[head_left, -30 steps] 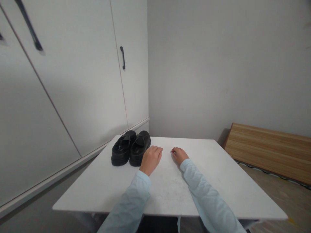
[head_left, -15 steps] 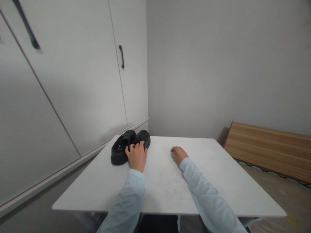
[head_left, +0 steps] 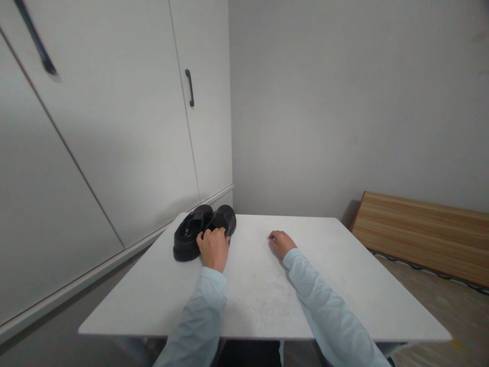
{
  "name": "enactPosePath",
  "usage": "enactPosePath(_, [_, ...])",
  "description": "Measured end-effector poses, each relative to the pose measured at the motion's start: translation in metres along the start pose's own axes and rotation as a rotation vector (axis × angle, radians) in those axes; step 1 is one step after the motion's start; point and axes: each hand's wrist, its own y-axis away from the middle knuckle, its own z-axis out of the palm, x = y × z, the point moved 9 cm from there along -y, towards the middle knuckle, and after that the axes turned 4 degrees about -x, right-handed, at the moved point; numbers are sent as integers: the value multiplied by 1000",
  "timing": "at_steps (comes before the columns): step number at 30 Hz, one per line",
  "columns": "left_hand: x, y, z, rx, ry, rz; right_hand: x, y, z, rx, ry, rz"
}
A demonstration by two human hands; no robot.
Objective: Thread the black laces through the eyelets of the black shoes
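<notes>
Two black shoes stand side by side at the far left of the white table: the left shoe [head_left: 187, 239] and the right shoe [head_left: 225, 218], both with toes toward the back. My left hand [head_left: 214, 248] is closed over the heel end of the right shoe, fingers curled at its opening and hiding much of its rear. That shoe still appears to sit on the tabletop. Resting on the table to the right of the shoes, my right hand [head_left: 281, 243] has its fingers curled in, with nothing visible in them.
The white table [head_left: 263, 311] reaches from my body toward the corner. White cabinet doors [head_left: 126, 127] with dark handles rise close along its left side, and a grey wall [head_left: 344, 112] is behind. A wooden board [head_left: 416, 237] leans to the right, with a dark cable beneath.
My left hand has drawn back slightly toward me, its fingers curling in more at the right shoe. The right hand and the shoes stay practically in place.
</notes>
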Motion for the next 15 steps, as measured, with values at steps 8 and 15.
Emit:
enactPosePath(8, [11, 0, -15, 80, 33, 53, 1, 0, -1, 2, -2, 22])
enactPosePath(15, [36, 5, -23, 135, 120, 176, 4, -1, -5, 46, -10, 25])
